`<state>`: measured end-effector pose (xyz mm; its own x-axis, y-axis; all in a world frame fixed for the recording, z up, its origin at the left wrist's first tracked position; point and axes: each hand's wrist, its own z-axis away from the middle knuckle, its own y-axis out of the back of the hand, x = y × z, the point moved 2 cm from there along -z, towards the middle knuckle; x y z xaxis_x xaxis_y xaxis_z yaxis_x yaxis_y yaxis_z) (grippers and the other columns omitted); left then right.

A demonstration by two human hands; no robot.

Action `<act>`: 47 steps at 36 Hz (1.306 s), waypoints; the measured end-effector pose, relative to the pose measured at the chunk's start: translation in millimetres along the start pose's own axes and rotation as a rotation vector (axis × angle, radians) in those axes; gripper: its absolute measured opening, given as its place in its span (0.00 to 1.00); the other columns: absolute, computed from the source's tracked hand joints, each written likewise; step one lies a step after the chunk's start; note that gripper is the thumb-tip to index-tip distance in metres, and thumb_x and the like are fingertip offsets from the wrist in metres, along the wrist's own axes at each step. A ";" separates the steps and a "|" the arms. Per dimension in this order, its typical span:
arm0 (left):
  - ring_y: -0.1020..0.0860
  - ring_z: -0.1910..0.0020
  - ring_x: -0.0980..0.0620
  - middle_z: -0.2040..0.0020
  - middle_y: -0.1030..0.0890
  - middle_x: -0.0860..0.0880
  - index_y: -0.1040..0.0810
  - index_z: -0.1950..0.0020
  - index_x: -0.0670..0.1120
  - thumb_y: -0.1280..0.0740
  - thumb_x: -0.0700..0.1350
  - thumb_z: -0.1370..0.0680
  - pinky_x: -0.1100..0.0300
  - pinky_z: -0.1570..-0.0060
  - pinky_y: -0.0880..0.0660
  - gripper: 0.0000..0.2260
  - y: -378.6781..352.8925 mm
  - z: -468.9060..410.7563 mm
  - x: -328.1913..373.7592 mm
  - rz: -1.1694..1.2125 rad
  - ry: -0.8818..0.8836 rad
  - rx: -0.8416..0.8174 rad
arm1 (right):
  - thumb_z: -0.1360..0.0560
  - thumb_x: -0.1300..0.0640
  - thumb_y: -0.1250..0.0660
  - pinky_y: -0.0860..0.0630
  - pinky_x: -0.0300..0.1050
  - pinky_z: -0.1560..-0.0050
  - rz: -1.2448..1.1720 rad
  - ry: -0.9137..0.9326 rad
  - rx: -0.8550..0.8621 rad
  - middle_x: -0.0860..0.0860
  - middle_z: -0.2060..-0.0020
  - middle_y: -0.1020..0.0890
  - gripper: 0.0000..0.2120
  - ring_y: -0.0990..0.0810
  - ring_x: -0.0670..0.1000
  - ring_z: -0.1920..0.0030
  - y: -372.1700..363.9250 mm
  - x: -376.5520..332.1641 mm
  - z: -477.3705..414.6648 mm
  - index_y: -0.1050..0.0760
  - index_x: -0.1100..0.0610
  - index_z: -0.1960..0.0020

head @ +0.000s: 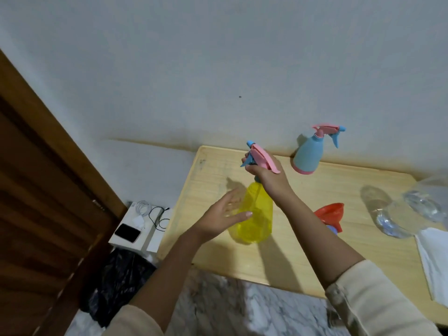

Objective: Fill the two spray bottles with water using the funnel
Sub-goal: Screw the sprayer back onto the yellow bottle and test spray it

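A yellow see-through spray bottle (254, 214) stands on the wooden table (315, 251). My right hand (268, 177) grips its pink and blue spray head (260, 156) at the neck. My left hand (224, 214) is open beside the bottle's left flank, fingers spread, thumb at the body. A blue spray bottle (309, 154) with a pink base and pink head stands at the table's far edge by the wall. The red funnel (331, 213) lies on its side to the right of the yellow bottle, partly hidden by my right forearm.
A clear plastic water bottle (397, 219) lies on the right of the table, with a clear bag (429, 202) behind it and a white cloth (434, 258) at the right edge. Left of the table a white box (135, 229) carries a phone and cables; a dark bag (118, 282) lies on the floor.
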<state>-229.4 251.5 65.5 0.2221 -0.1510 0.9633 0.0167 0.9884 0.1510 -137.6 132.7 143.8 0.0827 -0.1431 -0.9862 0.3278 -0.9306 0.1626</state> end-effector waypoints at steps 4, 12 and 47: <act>0.26 0.37 0.50 0.34 0.27 0.47 0.33 0.31 0.53 0.35 0.56 0.23 0.55 0.37 0.30 0.22 31.7 11.5 -10.2 -0.147 0.212 -0.002 | 0.29 0.64 0.34 0.27 0.43 0.58 0.086 -0.042 0.058 0.49 0.57 0.21 0.09 0.24 0.48 0.59 -9.0 15.9 5.7 0.26 0.56 0.49; 0.31 0.32 0.46 0.29 0.32 0.44 0.34 0.29 0.41 0.36 0.55 0.21 0.58 0.42 0.33 0.26 67.2 13.9 -32.2 -0.723 0.503 -0.020 | 0.29 0.67 0.39 0.31 0.40 0.64 0.213 -0.133 0.050 0.52 0.63 0.26 0.04 0.28 0.51 0.63 -24.7 43.7 20.2 0.28 0.63 0.55; 0.39 0.72 0.52 0.67 0.36 0.49 0.40 0.68 0.44 0.37 0.44 0.24 0.61 0.72 0.43 0.16 48.9 -13.0 -51.3 -0.858 0.517 0.105 | 0.27 0.63 0.42 0.34 0.44 0.65 0.188 -0.351 0.016 0.56 0.66 0.26 0.09 0.31 0.52 0.67 -42.0 55.4 26.6 0.24 0.64 0.56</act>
<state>-227.3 307.8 20.6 0.5713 -0.7602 0.3093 0.2889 0.5390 0.7912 -171.8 154.9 81.5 -0.1882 -0.4154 -0.8900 0.3223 -0.8821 0.3436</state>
